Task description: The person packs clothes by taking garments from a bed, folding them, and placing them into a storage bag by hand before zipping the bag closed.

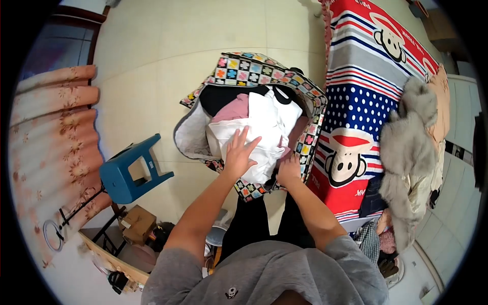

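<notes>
A large bag with a checkered flower print stands on the floor in front of me, its top spread wide. Inside lie a white garment, a pink cloth and a black cloth. My left hand rests on the white garment, palm down and fingers spread. Toward the bag's near right side, my right hand touches the clothes beside the bag wall. Its fingers point into the bag and look foreshortened, with nothing visibly gripped.
To the left a blue plastic stool lies tipped over. A bed with a striped, cartoon-print cover borders the bag's right side, with a grey furry garment on it. A cardboard box sits at lower left, near a floral curtain.
</notes>
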`<state>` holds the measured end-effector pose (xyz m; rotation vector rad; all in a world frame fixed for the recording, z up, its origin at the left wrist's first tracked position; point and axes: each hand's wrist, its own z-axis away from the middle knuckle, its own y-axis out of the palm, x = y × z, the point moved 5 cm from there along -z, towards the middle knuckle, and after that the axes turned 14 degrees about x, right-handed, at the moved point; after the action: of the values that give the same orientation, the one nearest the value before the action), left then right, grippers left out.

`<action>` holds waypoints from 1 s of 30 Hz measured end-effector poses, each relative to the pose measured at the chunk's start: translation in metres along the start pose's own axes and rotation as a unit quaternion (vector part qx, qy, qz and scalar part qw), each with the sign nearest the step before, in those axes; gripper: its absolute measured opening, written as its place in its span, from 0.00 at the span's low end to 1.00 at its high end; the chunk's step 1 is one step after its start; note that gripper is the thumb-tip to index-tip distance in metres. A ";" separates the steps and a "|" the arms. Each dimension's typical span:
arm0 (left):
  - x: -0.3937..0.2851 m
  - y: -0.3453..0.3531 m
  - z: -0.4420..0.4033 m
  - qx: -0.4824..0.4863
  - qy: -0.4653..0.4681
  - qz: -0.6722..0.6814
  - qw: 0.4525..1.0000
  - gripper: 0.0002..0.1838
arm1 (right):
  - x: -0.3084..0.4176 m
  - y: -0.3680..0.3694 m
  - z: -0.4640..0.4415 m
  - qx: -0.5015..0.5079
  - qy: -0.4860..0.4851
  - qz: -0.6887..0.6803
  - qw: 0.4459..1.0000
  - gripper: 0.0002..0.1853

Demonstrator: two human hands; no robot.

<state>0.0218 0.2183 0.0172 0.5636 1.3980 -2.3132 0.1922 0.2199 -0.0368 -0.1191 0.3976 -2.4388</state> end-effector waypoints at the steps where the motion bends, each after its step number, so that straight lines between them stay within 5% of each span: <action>1: -0.002 0.010 -0.011 0.039 0.001 0.011 0.999 0.47 | -0.003 0.011 0.000 0.006 0.005 -0.004 1.000 0.23; 5: -0.011 0.040 -0.060 0.053 0.003 -0.022 0.998 0.45 | 0.006 0.069 -0.020 0.158 -0.041 0.141 0.977 0.36; 12: -0.023 0.073 -0.109 0.080 -0.107 -0.150 0.980 0.39 | 0.056 0.136 -0.061 0.224 -0.126 -0.025 0.966 0.15; 16: -0.038 0.073 -0.117 0.079 -0.169 -0.167 0.968 0.40 | 0.044 0.148 -0.023 0.153 -0.142 -0.021 0.978 0.12; 18: -0.041 0.067 -0.116 0.000 -0.205 -0.029 0.978 0.41 | 0.031 0.146 -0.010 0.096 -0.211 -0.077 0.970 0.13; 22: -0.050 0.082 -0.087 -0.126 -0.104 0.074 0.984 0.43 | 0.029 0.135 0.004 0.058 -0.180 0.032 0.981 0.14; 23: -0.049 0.087 -0.081 -0.073 -0.124 0.085 0.986 0.43 | 0.031 0.139 0.000 0.050 -0.153 0.029 0.986 0.14; 24: -0.049 0.079 -0.073 -0.074 -0.121 0.081 0.986 0.43 | 0.031 0.136 -0.002 0.046 -0.153 0.027 0.987 0.14; 26: -0.063 0.058 -0.063 -0.033 -0.055 -0.149 0.987 0.43 | 0.031 0.123 -0.005 -0.027 -0.173 0.172 0.970 0.11; 28: -0.073 0.035 -0.047 -0.085 0.015 -0.200 0.976 0.41 | 0.009 0.063 0.047 -0.182 -0.185 0.245 0.934 0.12; 30: -0.087 0.035 -0.031 -0.112 -0.017 -0.161 0.980 0.42 | 0.000 0.038 0.071 -0.208 -0.290 0.219 0.908 0.12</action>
<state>0.1182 0.2407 0.0228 0.2411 1.8176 -2.3415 0.2277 0.1743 0.0187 -0.8251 0.5874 -1.7372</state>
